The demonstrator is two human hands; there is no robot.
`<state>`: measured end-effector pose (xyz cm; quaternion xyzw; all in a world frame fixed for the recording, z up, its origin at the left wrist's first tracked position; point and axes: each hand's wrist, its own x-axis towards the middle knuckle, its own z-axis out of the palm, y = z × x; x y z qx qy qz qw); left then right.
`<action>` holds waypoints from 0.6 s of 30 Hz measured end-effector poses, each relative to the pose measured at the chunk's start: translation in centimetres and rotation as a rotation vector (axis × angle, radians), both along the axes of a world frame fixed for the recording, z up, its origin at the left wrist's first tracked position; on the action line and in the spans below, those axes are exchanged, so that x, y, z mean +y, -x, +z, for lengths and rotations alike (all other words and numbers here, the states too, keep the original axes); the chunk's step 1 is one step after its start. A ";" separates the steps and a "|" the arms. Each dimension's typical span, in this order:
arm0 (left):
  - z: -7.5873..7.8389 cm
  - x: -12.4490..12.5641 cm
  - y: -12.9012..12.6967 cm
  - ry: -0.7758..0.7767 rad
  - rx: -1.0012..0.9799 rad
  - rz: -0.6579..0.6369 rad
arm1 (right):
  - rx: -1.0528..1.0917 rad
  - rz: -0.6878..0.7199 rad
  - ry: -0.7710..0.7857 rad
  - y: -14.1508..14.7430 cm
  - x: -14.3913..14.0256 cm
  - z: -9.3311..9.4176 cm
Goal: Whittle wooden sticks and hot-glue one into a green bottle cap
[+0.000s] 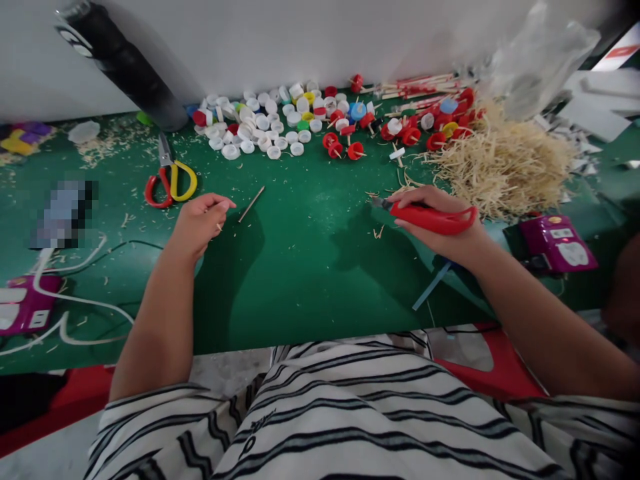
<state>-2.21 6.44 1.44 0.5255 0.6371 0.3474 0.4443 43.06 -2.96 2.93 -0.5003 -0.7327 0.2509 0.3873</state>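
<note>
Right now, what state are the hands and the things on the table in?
Left hand: fingers curled around a thin pale bit
Right hand: gripping the red-handled tool
Red-handled tool: held, jaws unclear
Scissors: lying down, blades together
Black bottle: standing upright
Thin rod: lying flat
White caps: loose, clustered
Pale strands: heaped
Phone: cable attached

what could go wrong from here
The red-handled tool in the right hand has its metal tip exposed, so a slip might nick a finger. The thin stick lies loose beside the left hand and could get knocked away. The black bottle stands close to the white caps; if it toppled, it might scatter them.
</note>
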 end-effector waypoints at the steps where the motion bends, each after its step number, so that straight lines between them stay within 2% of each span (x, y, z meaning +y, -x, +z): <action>1: 0.0 0.0 0.0 0.000 0.002 -0.001 | 0.008 -0.005 0.014 -0.2 0.1 -0.2; 6: 0.0 0.0 0.1 0.005 0.013 -0.012 | 0.083 -0.210 0.048 -3.1 -0.1 -0.1; 12: 0.3 -0.1 -0.1 0.011 0.007 -0.014 | 0.056 -0.456 -0.068 -7.2 -0.4 -0.2; 15: 0.2 -0.1 0.0 0.013 0.006 -0.015 | 0.056 -0.476 -0.090 -7.3 -0.6 -0.1; 18: 0.3 -0.1 0.0 0.018 0.006 -0.013 | 0.047 -0.436 -0.110 -6.0 -0.3 0.4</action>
